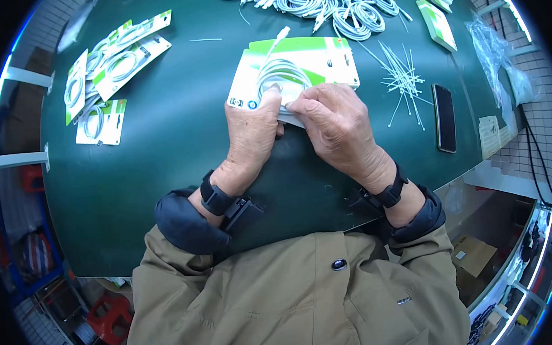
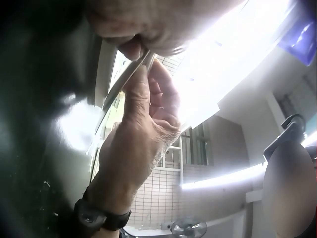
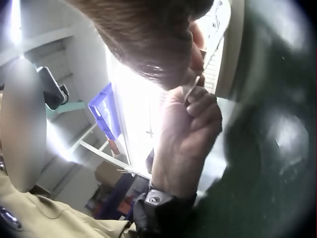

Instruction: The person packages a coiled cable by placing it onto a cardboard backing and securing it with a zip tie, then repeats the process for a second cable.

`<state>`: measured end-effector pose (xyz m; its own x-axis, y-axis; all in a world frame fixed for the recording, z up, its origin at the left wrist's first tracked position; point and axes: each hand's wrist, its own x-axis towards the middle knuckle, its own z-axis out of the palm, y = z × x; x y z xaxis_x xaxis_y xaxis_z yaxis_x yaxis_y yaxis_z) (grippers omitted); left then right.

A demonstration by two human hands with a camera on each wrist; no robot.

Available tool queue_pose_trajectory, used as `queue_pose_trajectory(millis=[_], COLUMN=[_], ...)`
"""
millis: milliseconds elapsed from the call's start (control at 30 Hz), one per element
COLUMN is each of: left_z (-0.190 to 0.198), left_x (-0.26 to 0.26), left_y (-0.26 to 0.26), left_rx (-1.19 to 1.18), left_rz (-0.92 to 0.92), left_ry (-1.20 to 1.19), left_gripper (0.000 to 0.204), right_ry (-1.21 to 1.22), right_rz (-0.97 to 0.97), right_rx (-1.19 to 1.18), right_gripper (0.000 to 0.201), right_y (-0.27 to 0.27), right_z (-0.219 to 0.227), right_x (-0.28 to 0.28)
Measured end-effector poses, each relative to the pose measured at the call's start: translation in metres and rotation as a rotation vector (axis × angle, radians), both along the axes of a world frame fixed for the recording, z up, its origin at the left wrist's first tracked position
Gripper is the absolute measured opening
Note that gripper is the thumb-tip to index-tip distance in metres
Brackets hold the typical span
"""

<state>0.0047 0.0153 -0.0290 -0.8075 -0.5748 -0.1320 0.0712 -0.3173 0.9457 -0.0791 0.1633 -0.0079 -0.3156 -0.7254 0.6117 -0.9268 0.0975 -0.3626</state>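
A coiled white cable (image 1: 277, 69) lies on a white-and-green packaging card (image 1: 241, 80), in front of the torso in the head view. My left hand (image 1: 250, 127) grips card and coil at the lower left, its thumb on top of the coil and its fingers beneath. At the card's lower edge my right hand (image 1: 338, 116) has thumb and forefinger pinched together close to the coil. A thin white cable tie (image 3: 193, 89) sticks out between the two hands in the right wrist view; most of it is hidden by fingers. In the left wrist view the card appears edge-on.
Several loose cable ties (image 1: 402, 78) lie fanned out on the green table (image 1: 191, 102), beside a phone (image 1: 445, 118). A heap of coiled cables (image 1: 304, 2) stands at the back. Carded cables (image 1: 120, 65) are piled at left. Green-and-white cards (image 1: 437, 23) and a plastic bag (image 1: 494, 55) lie at right.
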Motion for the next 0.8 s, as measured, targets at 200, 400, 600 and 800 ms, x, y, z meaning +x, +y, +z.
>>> queue_pose_trajectory(millis=[200,400,600,800], left_z=[0.000,0.010,0.013,0.018], left_x=[-0.001,0.004,0.007,0.009], left_y=[-0.005,-0.001,0.005,0.005], left_rx=[0.000,-0.095,-0.048,-0.063], left_rz=[0.032,0.009,0.029,0.013], left_ry=[0.026,-0.002,0.011,0.020], left_gripper=[0.017,0.024,0.022,0.023], right_ry=[-0.168,-0.054,-0.020,-0.015], right_rz=[0.084,0.126,0.136,0.134], right_rx=[-0.036,-0.105,-0.094,-0.141], right_gripper=[0.027,0.028,0.026,0.025], right_y=[0.004,0.005,0.006,-0.001], right_z=[0.006,-0.001,0.005,-0.002], right_x=[-0.006,-0.014,-0.019,-0.014])
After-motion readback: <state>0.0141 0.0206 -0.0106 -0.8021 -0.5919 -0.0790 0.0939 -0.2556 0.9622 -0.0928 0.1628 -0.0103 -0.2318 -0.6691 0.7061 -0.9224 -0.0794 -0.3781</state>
